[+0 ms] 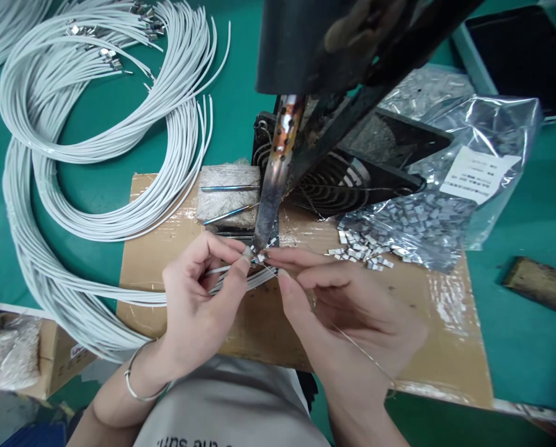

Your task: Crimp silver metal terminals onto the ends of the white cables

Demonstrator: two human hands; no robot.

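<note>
My left hand [203, 304] is closed in a pinch on the end of a white cable [218, 270], right under the tip of a fixed soldering iron [278, 161]. A small silvery connector [260, 257] shows at my fingertips by the tip; whether it touches the iron I cannot tell. My right hand [352, 310] pinches a thin solder wire [359, 349] between thumb and finger. The wire's front end points at the connector, and its tail runs back across the palm. Small loose metal connectors [364, 251] lie scattered beyond my right fingers.
Bundles of white cables [40, 261] coil across the green table [529, 211] on the left. A fan [338, 186] stands behind the iron, beside a wrapped block [229, 192] with metal rods. At right are a plastic bag [483, 161] of connectors and a worn bar [541, 285]. Cardboard [436, 354] lies underneath.
</note>
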